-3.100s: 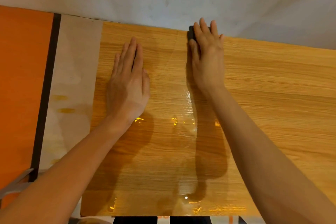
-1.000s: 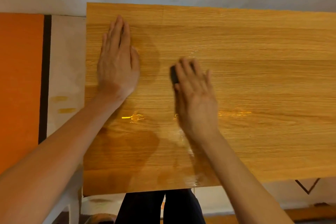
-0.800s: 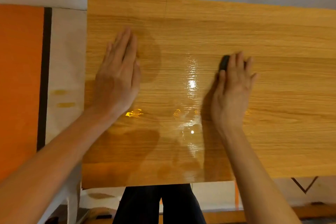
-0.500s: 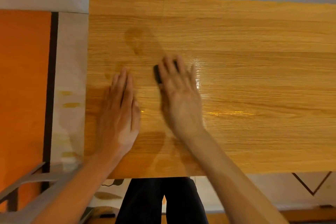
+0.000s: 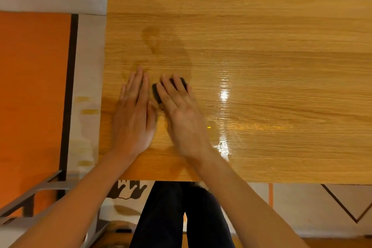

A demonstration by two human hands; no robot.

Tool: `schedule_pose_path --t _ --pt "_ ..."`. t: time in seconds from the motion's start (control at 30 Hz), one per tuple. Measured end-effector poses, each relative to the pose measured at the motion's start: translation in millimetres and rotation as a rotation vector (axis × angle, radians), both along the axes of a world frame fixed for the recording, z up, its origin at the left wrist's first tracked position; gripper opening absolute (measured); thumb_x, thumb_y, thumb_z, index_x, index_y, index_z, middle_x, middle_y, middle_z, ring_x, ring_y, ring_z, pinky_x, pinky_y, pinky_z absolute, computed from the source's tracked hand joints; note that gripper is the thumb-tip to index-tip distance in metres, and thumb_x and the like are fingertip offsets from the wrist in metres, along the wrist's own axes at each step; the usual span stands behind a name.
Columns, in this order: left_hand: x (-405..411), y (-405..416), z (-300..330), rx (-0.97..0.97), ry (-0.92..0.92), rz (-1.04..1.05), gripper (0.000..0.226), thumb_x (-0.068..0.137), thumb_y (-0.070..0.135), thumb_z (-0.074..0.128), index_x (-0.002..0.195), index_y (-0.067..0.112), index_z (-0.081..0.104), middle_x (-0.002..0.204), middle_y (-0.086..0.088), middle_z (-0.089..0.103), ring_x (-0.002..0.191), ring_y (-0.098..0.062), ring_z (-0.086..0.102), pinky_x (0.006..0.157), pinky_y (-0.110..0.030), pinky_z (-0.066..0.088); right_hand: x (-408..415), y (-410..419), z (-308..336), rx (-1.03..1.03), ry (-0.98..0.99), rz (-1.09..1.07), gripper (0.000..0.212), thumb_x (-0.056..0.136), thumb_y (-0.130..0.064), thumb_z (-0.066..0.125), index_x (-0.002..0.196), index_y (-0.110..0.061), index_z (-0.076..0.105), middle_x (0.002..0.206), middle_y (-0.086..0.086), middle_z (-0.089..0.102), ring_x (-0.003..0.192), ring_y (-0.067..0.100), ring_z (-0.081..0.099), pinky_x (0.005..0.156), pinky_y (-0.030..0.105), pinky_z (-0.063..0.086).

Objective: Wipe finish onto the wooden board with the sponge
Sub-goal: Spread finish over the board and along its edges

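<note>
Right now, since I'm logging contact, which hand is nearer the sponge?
Right. The right hand presses flat on the sponge, fingers covering it. The left hand lies flat on the wooden board just left of it.

Warm, fairly dim light falls from above. Bright glare streaks the wet board (image 5: 224,94) right of the hands, with a fainter orange sheen lower down. Soft shadows lie beyond the fingers. The right hand (image 5: 181,115) is slightly motion-blurred; edges bow with wide-angle distortion.

One head-worn wide-angle view — straight down, close over the wooden board (image 5: 261,86) and forearms.
</note>
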State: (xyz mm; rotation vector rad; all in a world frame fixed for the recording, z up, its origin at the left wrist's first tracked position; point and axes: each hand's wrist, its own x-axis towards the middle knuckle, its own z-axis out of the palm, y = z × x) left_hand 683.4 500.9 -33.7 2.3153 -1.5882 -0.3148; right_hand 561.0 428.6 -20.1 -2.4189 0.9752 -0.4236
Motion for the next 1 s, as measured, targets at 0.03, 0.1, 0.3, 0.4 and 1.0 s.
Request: schedule_pose_path --t 0.03,0.1,0.3,0.4,1.0 --pt "0.0 -0.3 0.2 -0.003 0.001 0.002 0.057 0.107 0.02 0.029 0.16 0.003 0.017 0.169 -0.012 0.013 0.157 -0.023 0.009 0.128 -0.043 0.009 -15.9 -9.8 1.2 -0.002 0.032 0.02 0.046 0.099 -0.007 0.051 0.144 -0.007 0.043 0.153 0.01 0.037 0.147 0.024 0.022 0.124 0.036 0.006" --pt "0.3 -0.8 0.9 -0.008 0.01 0.003 0.057 0.107 0.02 0.029 0.16 0.003 0.017 0.169 -0.012 0.012 0.157 -0.024 0.009 0.129 -0.041 0.006 -62.5 -31.9 2.6 0.004 0.065 -0.079 0.047 0.099 -0.005 0.051 0.145 -0.008 0.042 0.154 0.008 0.036 0.148 0.024 0.02 0.124 0.035 0.004" --pt "0.1 -1.2 1.0 -0.014 0.013 0.022 0.057 0.107 0.021 0.028 0.16 0.005 0.016 0.169 -0.008 0.012 0.157 -0.022 0.01 0.129 -0.037 0.005 -92.9 -33.3 9.8 0.054 0.026 -0.553 0.047 0.098 0.002 0.044 0.145 -0.003 0.04 0.156 0.012 0.031 0.148 0.028 0.015 0.123 0.036 0.0" --pt "0.6 -1.5 0.0 -0.034 0.001 0.023 0.056 0.108 0.022 0.025 0.16 0.005 0.018 0.169 -0.008 0.014 0.157 -0.022 0.012 0.129 -0.038 0.007 -27.2 6.0 2.8 0.013 0.0 -0.288 0.059 0.086 0.011 0.052 0.143 -0.001 0.042 0.153 0.017 0.035 0.146 0.032 0.022 0.122 0.046 0.013" --pt "2.9 -0.9 -7.3 -0.136 -0.028 0.03 0.051 0.109 0.018 0.032 0.157 0.001 0.03 0.166 -0.013 0.026 0.155 -0.025 0.022 0.126 -0.047 0.02 -26.3 41.1 -1.9 -0.02 0.072 -0.116 0.056 0.091 -0.001 0.04 0.147 -0.006 0.037 0.156 0.013 0.03 0.148 0.028 0.013 0.122 0.045 0.006"
